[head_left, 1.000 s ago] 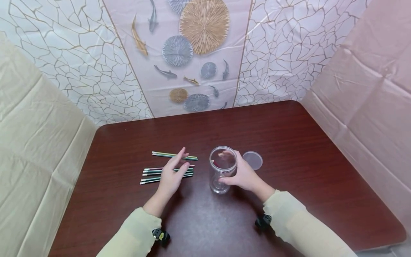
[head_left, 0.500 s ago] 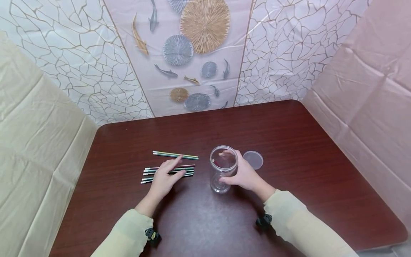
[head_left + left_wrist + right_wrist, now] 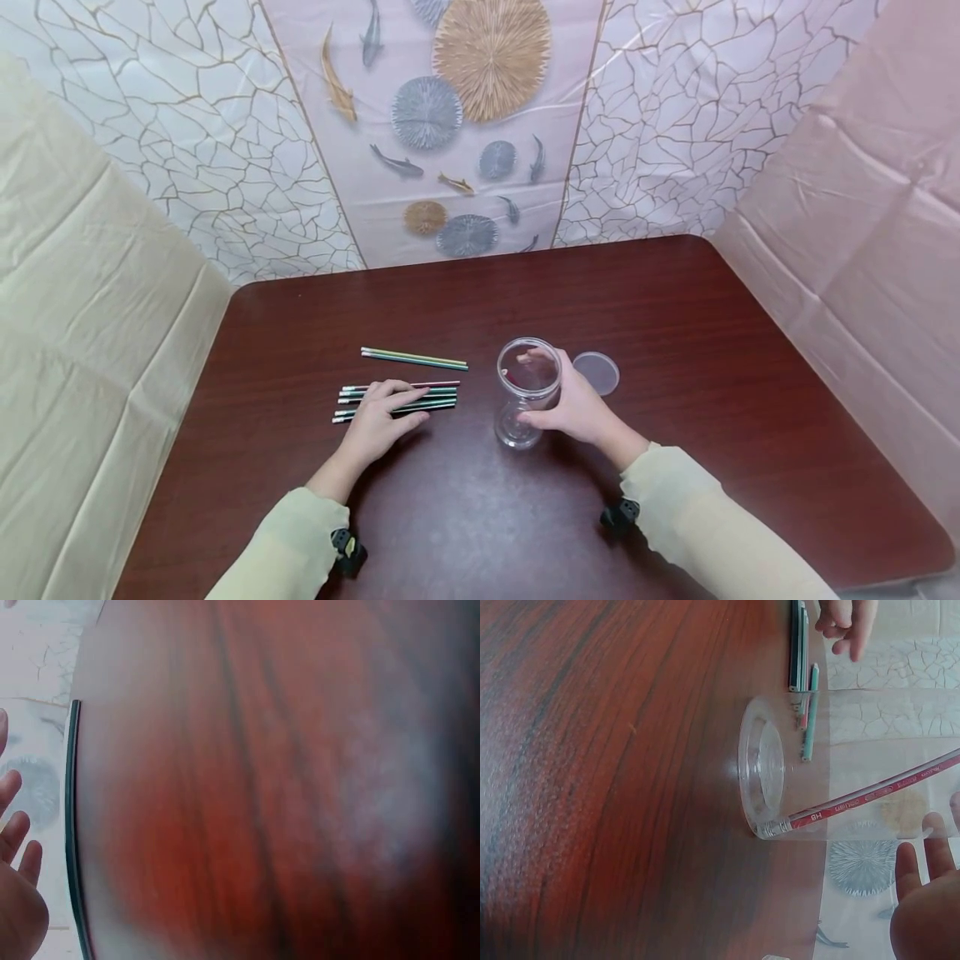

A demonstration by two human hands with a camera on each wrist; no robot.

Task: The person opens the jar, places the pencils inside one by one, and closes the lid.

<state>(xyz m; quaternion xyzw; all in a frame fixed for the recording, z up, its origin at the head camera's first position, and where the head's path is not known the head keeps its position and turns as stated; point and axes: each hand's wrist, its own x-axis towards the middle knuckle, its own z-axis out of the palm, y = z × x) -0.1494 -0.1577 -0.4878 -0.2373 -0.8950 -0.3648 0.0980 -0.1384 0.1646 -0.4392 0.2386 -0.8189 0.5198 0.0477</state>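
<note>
My right hand [image 3: 577, 408] grips a clear plastic jar [image 3: 517, 427] that stands upright on the table. Inside the jar leans a red pencil [image 3: 862, 796], eraser end down, plain in the right wrist view. My left hand [image 3: 375, 421] lies over a group of pencils [image 3: 442, 395], mostly dark green, its fingers extended across them and covering their middles. Seen from the left wrist, that hand shows only at the left edge, beside one dark green pencil [image 3: 73, 817]. Two more pencils [image 3: 414, 358], yellow-green and teal, lie just beyond the group.
A round translucent lid [image 3: 597, 373] lies flat to the right of the jar, behind my right hand. The dark red-brown table [image 3: 480, 517] ends at a patterned cloth backdrop [image 3: 465, 167], with plain cloth along both sides.
My left hand has moved left and lower, from above the right part of the pencils down onto the group. The right hand stays on the jar.
</note>
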